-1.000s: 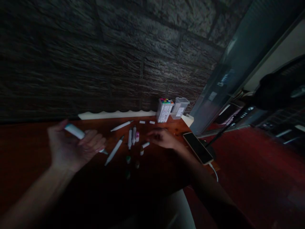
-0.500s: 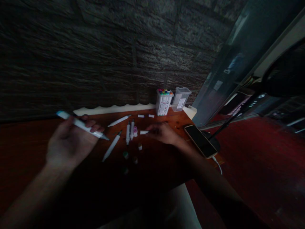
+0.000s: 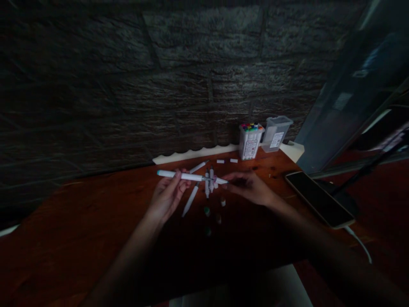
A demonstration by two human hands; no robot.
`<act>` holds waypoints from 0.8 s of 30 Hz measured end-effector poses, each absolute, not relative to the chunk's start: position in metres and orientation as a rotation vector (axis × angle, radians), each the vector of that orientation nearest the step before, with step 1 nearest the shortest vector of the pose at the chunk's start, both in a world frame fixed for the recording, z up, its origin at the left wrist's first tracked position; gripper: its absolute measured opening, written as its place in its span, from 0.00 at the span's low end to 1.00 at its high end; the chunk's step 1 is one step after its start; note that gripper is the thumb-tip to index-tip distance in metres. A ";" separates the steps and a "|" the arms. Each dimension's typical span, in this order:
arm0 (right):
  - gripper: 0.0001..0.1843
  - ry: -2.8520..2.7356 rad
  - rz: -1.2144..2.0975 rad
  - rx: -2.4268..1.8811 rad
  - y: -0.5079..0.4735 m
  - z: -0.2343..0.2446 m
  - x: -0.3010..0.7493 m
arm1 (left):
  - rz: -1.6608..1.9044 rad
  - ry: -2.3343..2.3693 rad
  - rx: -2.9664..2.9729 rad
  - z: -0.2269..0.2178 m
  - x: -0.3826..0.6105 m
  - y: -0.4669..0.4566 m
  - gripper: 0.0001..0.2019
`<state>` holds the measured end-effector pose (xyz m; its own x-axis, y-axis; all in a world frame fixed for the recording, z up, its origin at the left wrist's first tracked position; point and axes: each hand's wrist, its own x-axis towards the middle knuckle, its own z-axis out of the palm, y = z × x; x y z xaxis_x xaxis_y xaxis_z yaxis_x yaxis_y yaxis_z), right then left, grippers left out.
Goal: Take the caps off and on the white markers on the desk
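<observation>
My left hand [image 3: 168,194] is closed on a white marker [image 3: 188,175] with a blue-green end, its bare tip turned to the right. Opposite it, my right hand [image 3: 247,186] pinches a small white marker cap [image 3: 221,181] by its right end. Marker tip and cap are close together; whether they touch is hard to see. Behind and below the held marker lie several uncapped white markers, among them one marker [image 3: 191,200] slanting at the left and one marker [image 3: 207,187] nearer the middle. Loose caps, such as a green-topped cap [image 3: 207,211], stand in front, partly lost in shadow.
A clear case full of colored markers [image 3: 251,143] stands by the stone wall [image 3: 179,76], beside a clear plastic box [image 3: 277,134]. Two white caps [image 3: 227,161] lie before them. At the right edge of the wooden table [image 3: 134,213] rests a phone [image 3: 319,199] with a cable.
My left hand has brought the marker right and leveled it toward the cap in my right hand. The view has shifted, so the table's contents appear farther right.
</observation>
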<state>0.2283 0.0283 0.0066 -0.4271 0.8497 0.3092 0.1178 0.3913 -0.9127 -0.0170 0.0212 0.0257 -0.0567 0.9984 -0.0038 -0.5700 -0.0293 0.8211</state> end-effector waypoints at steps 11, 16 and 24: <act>0.13 -1.933 0.949 -0.893 0.020 0.011 0.222 | 1.345 0.864 0.948 0.017 -0.014 0.016 0.14; 0.12 -1.544 1.204 -0.897 0.020 0.015 0.216 | 1.315 1.085 1.164 0.020 -0.014 0.012 0.10; 0.13 -1.223 1.436 -0.845 0.024 0.008 0.200 | 1.175 1.216 1.599 0.015 0.002 0.004 0.08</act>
<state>0.1998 0.0244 0.0079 -0.2295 0.9680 0.1011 -0.2537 0.0408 -0.9664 0.0025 0.0044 0.0153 0.1100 0.9726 0.2049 0.2386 -0.2260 0.9445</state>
